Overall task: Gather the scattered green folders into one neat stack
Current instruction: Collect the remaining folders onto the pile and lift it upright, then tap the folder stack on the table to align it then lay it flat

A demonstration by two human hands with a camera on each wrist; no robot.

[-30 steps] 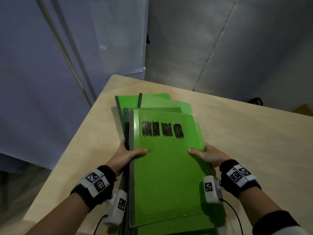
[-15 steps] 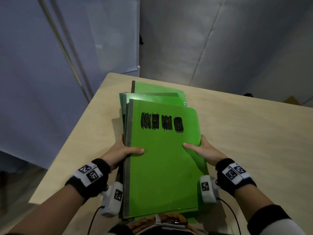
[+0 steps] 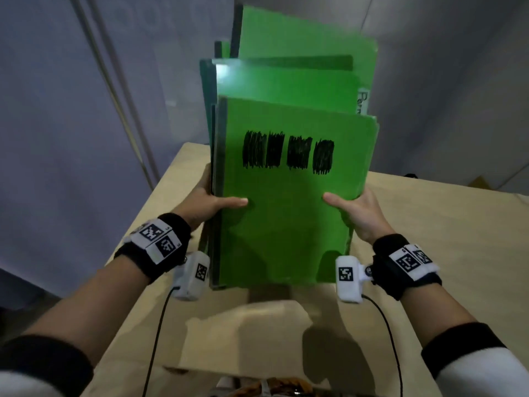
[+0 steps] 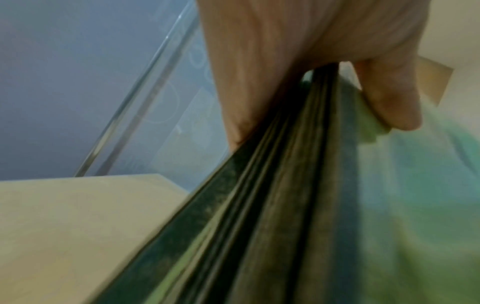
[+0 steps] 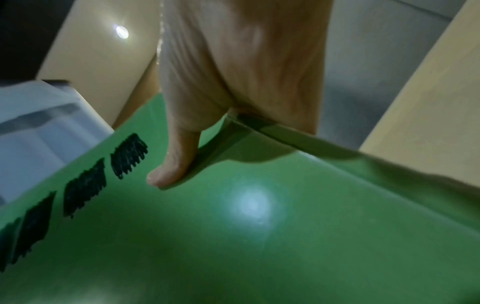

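Several green folders (image 3: 286, 219) stand nearly upright above the wooden table (image 3: 443, 239), their top edges stepped at uneven heights. The front one carries black scribbled blocks (image 3: 287, 151). My left hand (image 3: 210, 206) grips the dark spine side, thumb on the front cover, fingers behind. My right hand (image 3: 353, 209) grips the opposite edge the same way. In the left wrist view the hand (image 4: 298, 51) pinches the bundle of folder spines (image 4: 272, 185). The right wrist view has my thumb (image 5: 176, 156) lying flat on the front folder (image 5: 259, 236).
The table's left edge (image 3: 137, 239) drops off beside my left arm, with a grey curtain and a metal pole (image 3: 114, 90) beyond. Grey panels stand behind the table. Cables hang from both wrist cameras over the near tabletop.
The folders have risen from lying flat on the table to standing almost upright, lifted toward me. Both hands kept their grip on the two sides.
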